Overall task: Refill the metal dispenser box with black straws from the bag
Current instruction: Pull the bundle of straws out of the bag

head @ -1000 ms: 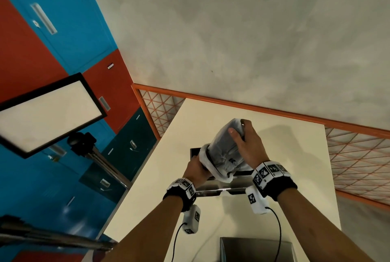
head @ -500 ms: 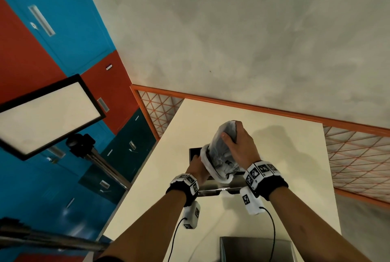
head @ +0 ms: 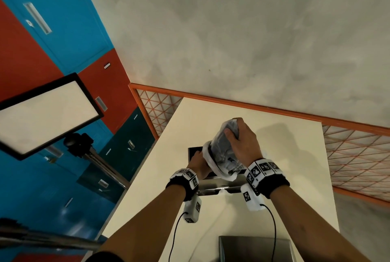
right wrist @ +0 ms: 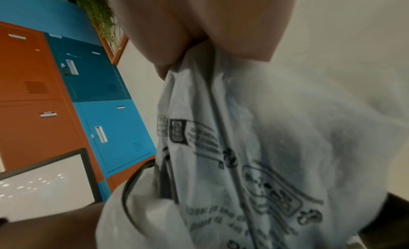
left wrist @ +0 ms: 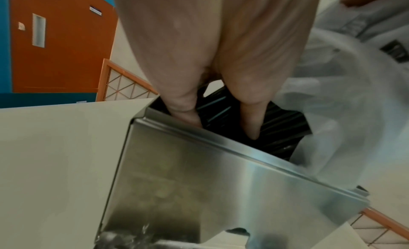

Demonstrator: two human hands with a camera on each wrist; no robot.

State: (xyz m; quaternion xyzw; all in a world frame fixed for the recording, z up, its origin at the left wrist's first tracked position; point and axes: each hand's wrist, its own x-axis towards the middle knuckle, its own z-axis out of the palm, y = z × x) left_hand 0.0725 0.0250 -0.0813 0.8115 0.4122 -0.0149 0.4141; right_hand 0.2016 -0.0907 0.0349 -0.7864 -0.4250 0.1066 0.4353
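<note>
The metal dispenser box point(head: 211, 182) stands on the cream table point(head: 285, 177) with its top open. In the left wrist view its steel front wall point(left wrist: 199, 182) is close, and black straws point(left wrist: 283, 130) lie inside. My left hand point(head: 198, 161) reaches into the box, and its straight fingers point(left wrist: 252, 123) touch the straws. My right hand point(head: 242, 143) grips the closed end of the clear printed plastic bag point(head: 221, 150), which is tilted with its mouth down over the box. The bag point(right wrist: 254, 147) fills the right wrist view, with my right hand point(right wrist: 199, 25) pinching its gathered top.
A flat metal piece point(head: 255, 249) lies at the table's near edge. A light panel on a stand point(head: 46, 114) is at the left, beside blue and orange lockers point(head: 63, 29). An orange lattice rail point(head: 358, 156) runs behind and right of the table.
My right hand has drawn the bag slightly nearer over the box, and the bag looks more crumpled. My left hand stays in the box.
</note>
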